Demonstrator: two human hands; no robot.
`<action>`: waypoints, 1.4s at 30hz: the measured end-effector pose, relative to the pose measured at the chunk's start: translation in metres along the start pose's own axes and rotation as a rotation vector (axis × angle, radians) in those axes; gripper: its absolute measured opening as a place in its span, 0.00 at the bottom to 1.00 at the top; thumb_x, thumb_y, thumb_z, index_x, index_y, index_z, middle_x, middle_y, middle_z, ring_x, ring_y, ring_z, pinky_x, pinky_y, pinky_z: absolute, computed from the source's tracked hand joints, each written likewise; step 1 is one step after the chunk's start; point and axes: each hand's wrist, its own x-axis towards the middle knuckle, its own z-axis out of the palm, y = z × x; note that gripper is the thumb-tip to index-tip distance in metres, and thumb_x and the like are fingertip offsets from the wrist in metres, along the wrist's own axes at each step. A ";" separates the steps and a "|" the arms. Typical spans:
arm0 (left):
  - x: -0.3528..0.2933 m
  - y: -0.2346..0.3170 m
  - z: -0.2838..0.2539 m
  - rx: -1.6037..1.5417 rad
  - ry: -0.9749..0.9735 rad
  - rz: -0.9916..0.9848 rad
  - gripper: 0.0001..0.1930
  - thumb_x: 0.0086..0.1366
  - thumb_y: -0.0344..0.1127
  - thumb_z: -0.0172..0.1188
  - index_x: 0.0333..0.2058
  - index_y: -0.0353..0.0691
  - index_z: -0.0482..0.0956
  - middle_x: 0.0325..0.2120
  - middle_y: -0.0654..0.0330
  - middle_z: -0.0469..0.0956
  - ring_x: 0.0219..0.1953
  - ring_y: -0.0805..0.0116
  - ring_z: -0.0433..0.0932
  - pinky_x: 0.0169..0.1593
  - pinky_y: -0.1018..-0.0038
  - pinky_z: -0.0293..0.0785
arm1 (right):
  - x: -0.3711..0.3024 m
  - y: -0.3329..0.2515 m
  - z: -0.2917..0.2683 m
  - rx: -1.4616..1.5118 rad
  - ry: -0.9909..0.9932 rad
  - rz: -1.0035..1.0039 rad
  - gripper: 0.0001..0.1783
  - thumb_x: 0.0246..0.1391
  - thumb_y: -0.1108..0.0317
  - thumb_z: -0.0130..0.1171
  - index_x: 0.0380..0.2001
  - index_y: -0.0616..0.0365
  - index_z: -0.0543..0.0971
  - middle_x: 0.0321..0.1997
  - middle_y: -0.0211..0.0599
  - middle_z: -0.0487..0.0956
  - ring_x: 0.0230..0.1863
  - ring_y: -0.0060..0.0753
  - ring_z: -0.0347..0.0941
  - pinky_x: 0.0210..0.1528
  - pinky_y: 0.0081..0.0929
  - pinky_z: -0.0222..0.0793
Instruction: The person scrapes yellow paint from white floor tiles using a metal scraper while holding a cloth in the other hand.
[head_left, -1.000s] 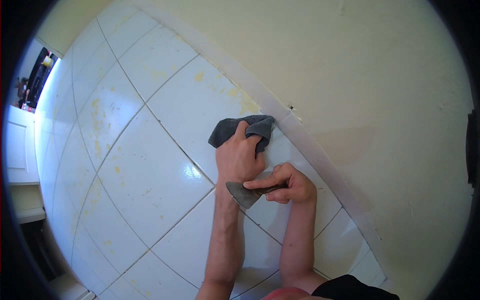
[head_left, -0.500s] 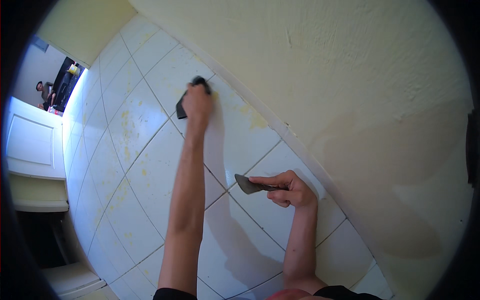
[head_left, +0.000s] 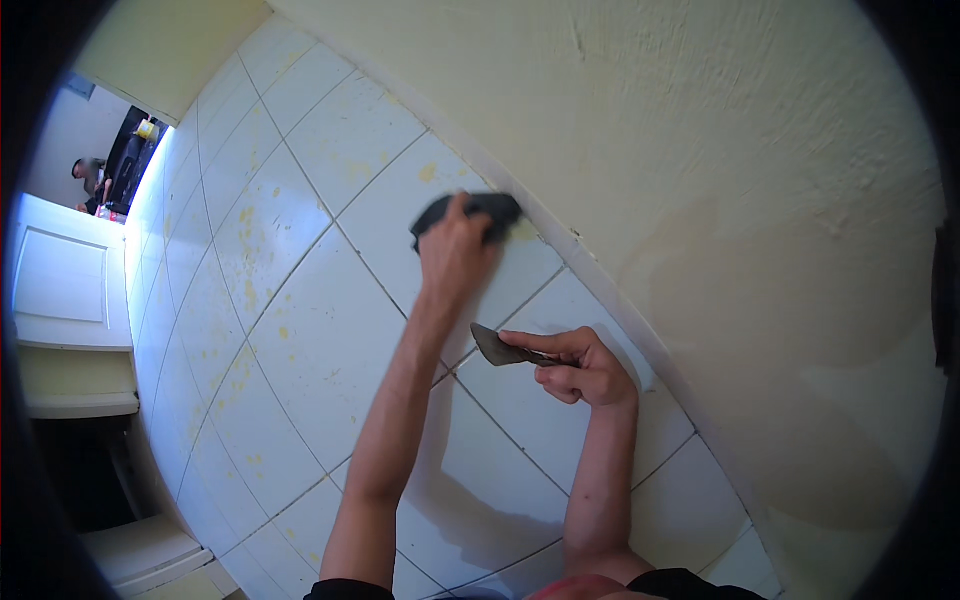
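Note:
A dark cloth [head_left: 497, 206] lies bunched under my left hand [head_left: 460, 255], whose fingers press it onto the white tiles [head_left: 320, 370] close to the foot of the wall. Slightly blurred by motion, that hand is closed over the cloth. Nearer to me, my right hand [head_left: 592, 372] grips a scraper [head_left: 497, 348] with a flat, flared grey blade pointing left. Its index finger stretches along the tool, and the blade seems held just above the tiles. Yellow smears [head_left: 428, 172] mark the tiles beyond the cloth, with many more spots [head_left: 255, 250] to its left.
A cream wall [head_left: 720, 180] with a low skirting edge [head_left: 610, 288] runs along the right. On the left stand a white panelled door [head_left: 65, 275] and a dark opening [head_left: 85, 475] beneath it. Another person [head_left: 92, 180] sits far off beyond the doorway, beside dark objects.
My left hand has swept the cloth to the right and a little nearer, toward the skirting. Yellow smears there now look fewer or covered. My right hand with the scraper has barely moved.

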 end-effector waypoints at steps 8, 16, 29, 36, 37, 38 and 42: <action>0.031 -0.037 -0.014 -0.041 0.236 -0.296 0.17 0.58 0.26 0.62 0.48 0.37 0.84 0.55 0.41 0.75 0.43 0.36 0.82 0.49 0.52 0.80 | 0.010 -0.006 0.011 -0.057 0.096 0.007 0.35 0.57 0.80 0.51 0.70 0.60 0.70 0.17 0.14 0.62 0.15 0.11 0.48 0.18 0.19 0.45; -0.078 0.017 -0.014 -0.197 0.393 -0.259 0.19 0.55 0.20 0.59 0.47 0.34 0.83 0.46 0.46 0.77 0.42 0.40 0.81 0.46 0.58 0.79 | 0.008 0.000 0.001 0.092 0.151 0.032 0.29 0.65 0.72 0.46 0.68 0.69 0.69 0.14 0.18 0.56 0.13 0.12 0.45 0.16 0.18 0.43; -0.075 0.001 -0.006 -0.606 0.758 -0.260 0.18 0.58 0.14 0.54 0.47 0.27 0.82 0.44 0.50 0.77 0.46 0.51 0.79 0.53 0.70 0.74 | 0.032 0.008 0.028 -0.565 0.639 0.077 0.36 0.67 0.73 0.54 0.77 0.50 0.59 0.20 0.23 0.71 0.18 0.19 0.59 0.23 0.21 0.60; -0.076 -0.002 -0.013 -0.647 0.743 -0.260 0.15 0.57 0.15 0.55 0.44 0.28 0.81 0.38 0.52 0.75 0.38 0.54 0.78 0.46 0.69 0.75 | 0.047 0.009 0.050 -1.219 0.886 0.237 0.30 0.67 0.70 0.52 0.72 0.45 0.68 0.30 0.54 0.81 0.32 0.48 0.80 0.39 0.39 0.72; -0.076 -0.002 -0.014 -0.664 0.748 -0.271 0.15 0.57 0.15 0.56 0.43 0.28 0.81 0.37 0.52 0.75 0.38 0.54 0.78 0.45 0.69 0.75 | 0.049 0.007 0.056 -1.270 0.943 0.339 0.29 0.68 0.68 0.52 0.71 0.44 0.69 0.30 0.58 0.79 0.35 0.54 0.81 0.41 0.42 0.72; -0.074 -0.002 -0.014 -0.675 0.755 -0.274 0.15 0.57 0.15 0.56 0.43 0.28 0.81 0.37 0.52 0.75 0.38 0.54 0.78 0.45 0.69 0.75 | 0.051 0.006 0.057 -1.284 0.944 0.338 0.29 0.68 0.68 0.52 0.71 0.44 0.69 0.30 0.58 0.79 0.35 0.54 0.81 0.41 0.42 0.72; -0.075 -0.004 -0.012 -0.646 0.686 -0.261 0.16 0.56 0.14 0.55 0.44 0.27 0.81 0.40 0.51 0.76 0.41 0.52 0.78 0.47 0.70 0.75 | 0.053 -0.003 0.057 -1.454 0.939 0.365 0.27 0.68 0.66 0.52 0.69 0.48 0.70 0.31 0.56 0.81 0.35 0.60 0.78 0.43 0.50 0.73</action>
